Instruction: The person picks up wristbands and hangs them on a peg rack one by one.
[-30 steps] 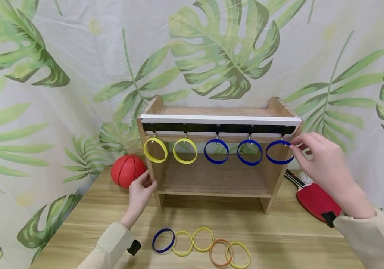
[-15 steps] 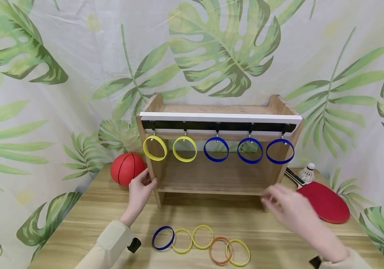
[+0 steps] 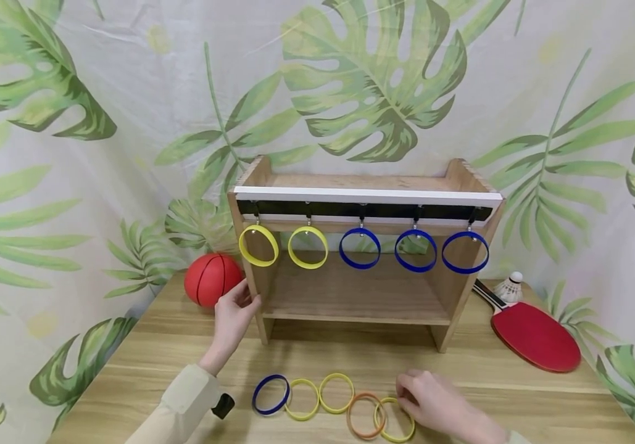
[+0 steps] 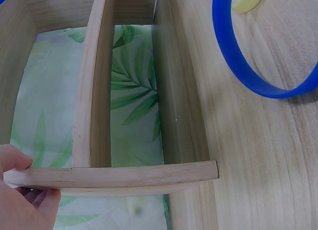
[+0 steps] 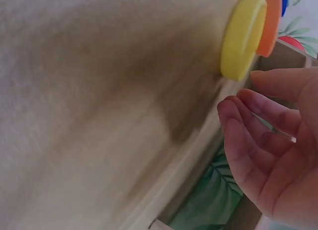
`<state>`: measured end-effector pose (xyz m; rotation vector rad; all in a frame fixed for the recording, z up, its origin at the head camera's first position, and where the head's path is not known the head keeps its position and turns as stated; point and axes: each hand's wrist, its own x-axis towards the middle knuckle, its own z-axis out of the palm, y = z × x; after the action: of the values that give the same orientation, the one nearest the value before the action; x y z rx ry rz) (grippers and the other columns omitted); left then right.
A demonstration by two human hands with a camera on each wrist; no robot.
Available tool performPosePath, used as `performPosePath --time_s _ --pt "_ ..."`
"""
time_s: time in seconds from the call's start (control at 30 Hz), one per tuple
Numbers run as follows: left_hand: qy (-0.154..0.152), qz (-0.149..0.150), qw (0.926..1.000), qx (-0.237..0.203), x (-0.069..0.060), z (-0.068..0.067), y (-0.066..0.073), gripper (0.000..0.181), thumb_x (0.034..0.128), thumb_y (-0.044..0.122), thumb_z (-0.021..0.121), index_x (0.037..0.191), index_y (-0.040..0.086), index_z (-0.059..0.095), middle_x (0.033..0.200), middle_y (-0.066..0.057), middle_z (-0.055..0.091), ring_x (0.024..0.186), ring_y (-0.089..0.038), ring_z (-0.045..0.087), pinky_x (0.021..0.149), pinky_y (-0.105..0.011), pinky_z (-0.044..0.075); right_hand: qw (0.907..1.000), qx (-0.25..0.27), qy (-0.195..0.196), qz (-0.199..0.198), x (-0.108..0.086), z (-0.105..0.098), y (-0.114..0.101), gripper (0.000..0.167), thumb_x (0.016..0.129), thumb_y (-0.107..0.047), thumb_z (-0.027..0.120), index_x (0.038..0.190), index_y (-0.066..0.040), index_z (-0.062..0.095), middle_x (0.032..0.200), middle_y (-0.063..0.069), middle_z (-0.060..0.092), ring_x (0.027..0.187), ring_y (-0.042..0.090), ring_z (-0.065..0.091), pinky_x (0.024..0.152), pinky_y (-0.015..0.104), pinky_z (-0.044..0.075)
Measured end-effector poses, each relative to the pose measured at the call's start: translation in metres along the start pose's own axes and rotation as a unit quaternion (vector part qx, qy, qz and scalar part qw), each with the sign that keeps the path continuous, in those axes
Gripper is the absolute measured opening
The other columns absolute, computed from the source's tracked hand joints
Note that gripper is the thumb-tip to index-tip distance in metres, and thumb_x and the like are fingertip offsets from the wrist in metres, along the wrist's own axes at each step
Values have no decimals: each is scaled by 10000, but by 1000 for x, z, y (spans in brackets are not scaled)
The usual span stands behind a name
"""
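Note:
My left hand [image 3: 234, 314] grips the left side panel of the wooden shelf [image 3: 350, 319]; in the left wrist view its fingers and thumb pinch the panel edge [image 4: 119, 176]. Beside the rightmost yellow ring [image 3: 397, 436] on the table is my right hand [image 3: 434, 401], fingers bent and holding nothing; the right wrist view shows a small gap to the yellow ring [image 5: 241, 38]. That ring overlaps an orange ring [image 3: 366, 435]. Two yellow rings [image 3: 307, 265] and three blue rings [image 3: 359, 266] hang from hooks on the black strip [image 3: 389, 211].
On the table [image 3: 184, 351] lie a blue ring [image 3: 261, 411] and two more yellow rings [image 3: 336, 411], left of the orange one. A red ball [image 3: 211, 280] sits left of the shelf. A red paddle [image 3: 536, 336] and a shuttlecock [image 3: 510, 288] are at the right.
My right hand has left the rightmost hanging blue ring and moved down and left to the yellow ring on the table. My left hand has stayed on the side panel.

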<state>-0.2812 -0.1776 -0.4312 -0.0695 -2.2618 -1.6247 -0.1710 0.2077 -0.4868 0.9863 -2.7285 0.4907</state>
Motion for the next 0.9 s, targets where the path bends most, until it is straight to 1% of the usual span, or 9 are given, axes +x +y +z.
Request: performPosePath --time_s 0.1,0.2,0.27,0.4,0.57,0.63,0.73,0.87,0.9 --pt "40 40 10000 24 0 1 0 424 885 1 640 1309 6 631 1197 -227 699 1096 -303 684 826 -154 563 9995 172 -267 50 -1 3 0 193 814 -137 776 785 -205 598 756 -115 569 639 -76 438 523 134 366" --pt "66 63 10000 16 1 1 0 427 877 -6 642 1304 3 634 1185 -230 703 1077 -289 689 803 -125 553 9992 195 -344 51 -2 4 1 206 805 -112 779 773 -198 594 757 -112 569 646 -66 443 529 140 374" --pt "62 58 10000 4 1 1 -1 424 877 -8 641 1301 9 638 1183 -224 706 1069 -280 688 793 -107 543 9993 183 -309 51 -2 4 1 216 798 -89 775 765 -196 589 753 -117 564 655 -63 442 535 143 377" --pt "23 54 10000 -40 0 1 0 416 886 -3 633 1301 20 641 1193 -221 703 1087 -288 683 805 -105 538 9995 292 -114 -40 -1 -2 3 233 794 -34 760 756 -182 584 724 -116 578 655 -72 451 530 133 384" --pt "-16 53 10000 -81 -1 0 2 409 900 16 634 1309 37 641 1221 -203 696 1116 -307 677 842 -148 553 9987 245 343 -274 1 -15 6 261 759 19 756 745 -167 574 678 -102 623 637 -80 501 510 104 396" --pt "-29 64 10000 -71 -1 0 3 412 905 27 636 1317 40 635 1233 -200 692 1124 -307 676 858 -174 561 9974 137 596 -394 2 -21 6 284 729 31 765 733 -169 563 670 -106 614 635 -75 506 512 95 397" --pt "-58 52 10000 -50 -1 0 4 421 911 43 639 1331 40 623 1250 -200 683 1135 -303 673 884 -217 566 9954 102 812 -493 5 -33 3 295 716 40 769 731 -162 555 678 -101 587 638 -62 502 518 98 401" --pt "-81 -7 10000 -54 -1 -1 3 426 912 46 642 1337 34 617 1258 -203 678 1147 -309 668 907 -264 566 9945 136 885 -540 14 -51 -6 274 752 35 758 756 -158 565 700 -96 555 643 -61 490 517 99 410" --pt "-83 -20 10000 -51 -1 0 3 431 911 45 644 1340 33 614 1259 -203 677 1149 -309 667 906 -263 567 9949 144 851 -516 17 -56 -10 265 768 28 751 762 -164 568 708 -102 547 647 -63 482 521 101 411"
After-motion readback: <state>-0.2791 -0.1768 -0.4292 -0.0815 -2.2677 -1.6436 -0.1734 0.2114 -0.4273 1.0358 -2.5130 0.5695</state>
